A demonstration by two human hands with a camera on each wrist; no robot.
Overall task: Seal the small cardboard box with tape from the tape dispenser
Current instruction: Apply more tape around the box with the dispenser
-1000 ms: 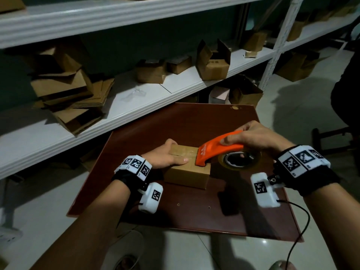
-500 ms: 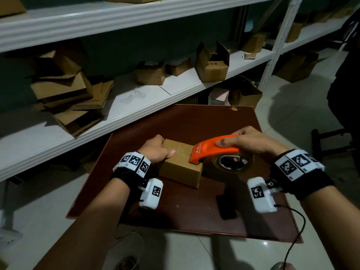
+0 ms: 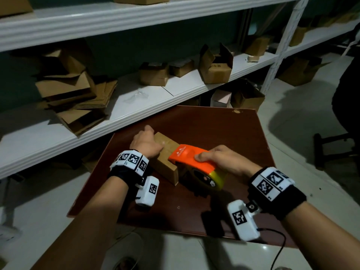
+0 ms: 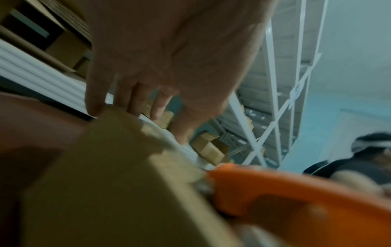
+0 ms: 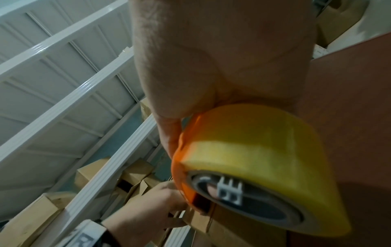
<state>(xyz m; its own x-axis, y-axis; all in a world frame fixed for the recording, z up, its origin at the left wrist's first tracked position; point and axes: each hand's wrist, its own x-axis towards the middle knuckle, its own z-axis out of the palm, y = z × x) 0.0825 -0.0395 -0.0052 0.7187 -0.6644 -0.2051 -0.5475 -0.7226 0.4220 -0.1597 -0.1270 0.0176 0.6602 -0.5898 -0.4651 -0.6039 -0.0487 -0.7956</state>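
Observation:
The small cardboard box [image 3: 166, 166] [image 4: 116, 175] stands on the dark brown table [image 3: 214, 129], one end pointing away from me. My left hand [image 3: 146, 143] [image 4: 169, 58] holds its far left part, fingers bent over the far edge and thumb on top. My right hand [image 3: 224, 160] [image 5: 211, 58] grips the orange tape dispenser [image 3: 187, 155] [image 4: 296, 192]. Its front lies on the box's near right top edge. The yellow tape roll [image 3: 218, 181] [image 5: 264, 150] hangs beside the box's near end. Whether tape lies on the box is hidden.
White shelving [image 3: 136, 106] runs behind the table, with flattened cardboard [image 3: 74, 98] and several open cartons [image 3: 214, 69]. More cartons sit on the floor beyond the table. A person in dark clothes [image 3: 348, 94] and a black stool [image 3: 331, 149] are at the right.
The box has shifted left and turned under my left hand. The dispenser has moved left with it and tipped, so the roll now stands on edge beside the box.

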